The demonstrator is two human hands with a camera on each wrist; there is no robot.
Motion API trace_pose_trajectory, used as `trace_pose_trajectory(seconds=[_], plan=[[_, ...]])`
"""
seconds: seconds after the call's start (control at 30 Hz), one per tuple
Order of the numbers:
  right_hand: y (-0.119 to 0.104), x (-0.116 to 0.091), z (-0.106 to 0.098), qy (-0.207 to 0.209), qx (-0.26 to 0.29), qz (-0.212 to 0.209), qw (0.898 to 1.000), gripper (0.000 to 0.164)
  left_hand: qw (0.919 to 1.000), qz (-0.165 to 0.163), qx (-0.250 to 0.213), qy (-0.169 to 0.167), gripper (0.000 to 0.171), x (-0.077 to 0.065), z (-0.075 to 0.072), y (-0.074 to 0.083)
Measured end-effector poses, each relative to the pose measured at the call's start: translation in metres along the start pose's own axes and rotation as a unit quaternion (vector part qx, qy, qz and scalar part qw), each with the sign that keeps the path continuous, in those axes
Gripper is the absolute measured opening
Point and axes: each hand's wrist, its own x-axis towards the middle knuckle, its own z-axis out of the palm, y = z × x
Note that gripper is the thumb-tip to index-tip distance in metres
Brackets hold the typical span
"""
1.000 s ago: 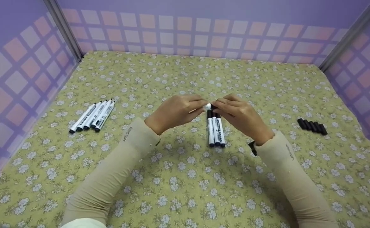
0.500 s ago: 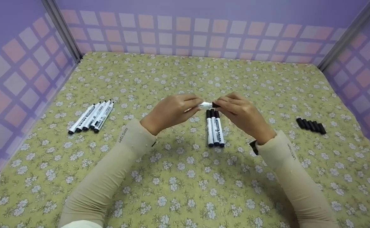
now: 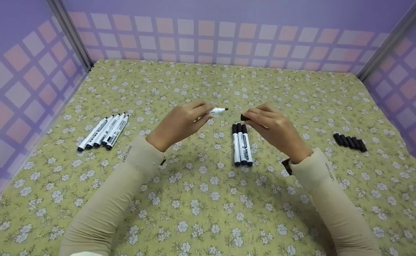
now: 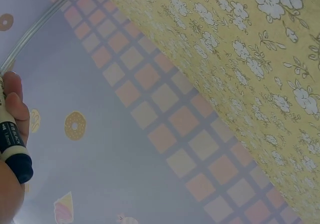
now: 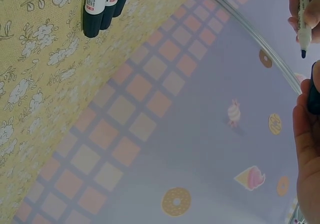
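- Gripped in the left hand (image 3: 179,122), between thumb and fingers: an uncapped marker (image 3: 219,110), raised above the floral cloth (image 3: 193,199). Noted with front end beyond the grip, middle of barrel covered by fingers, and dark rear end visible in the left wrist view.
- Pinched in the fingers of the right hand (image 3: 275,126): a black cap (image 3: 243,117), near the marker's tip but apart from it. Cannot tell the facing of its open end.
- Observed along the marker: long axis roughly crosswise, rising slightly rightward in the head view, with dark tip toward the right hand.
- Found on the cloth, just to the near side of the cap: three capped markers (image 3: 242,145), side by side, caps to the far side.
- Located well apart, left: a fan of uncapped markers (image 3: 104,131), tips to the far side.
- Located well apart, right: a slanting row of black caps (image 3: 350,142).
- Recorded behind: a purple wall (image 3: 208,35) with checked band.
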Motion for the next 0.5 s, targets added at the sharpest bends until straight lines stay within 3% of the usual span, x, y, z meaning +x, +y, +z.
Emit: trace_pose_trajectory(seconds=[0.2, 0.5], plan=[[0.002, -0.002, 0.001, 0.008, -0.004, -0.002, 1.000, 0.022, 0.9931, -0.106, -0.049, -0.014, 0.030, -0.008, -0.011, -0.010], [0.003, -0.004, 0.001, 0.016, 0.008, 0.007, 1.000, 0.022, 0.9661, -0.242, -0.088, 0.019, 0.031, -0.023, -0.029, -0.032]])
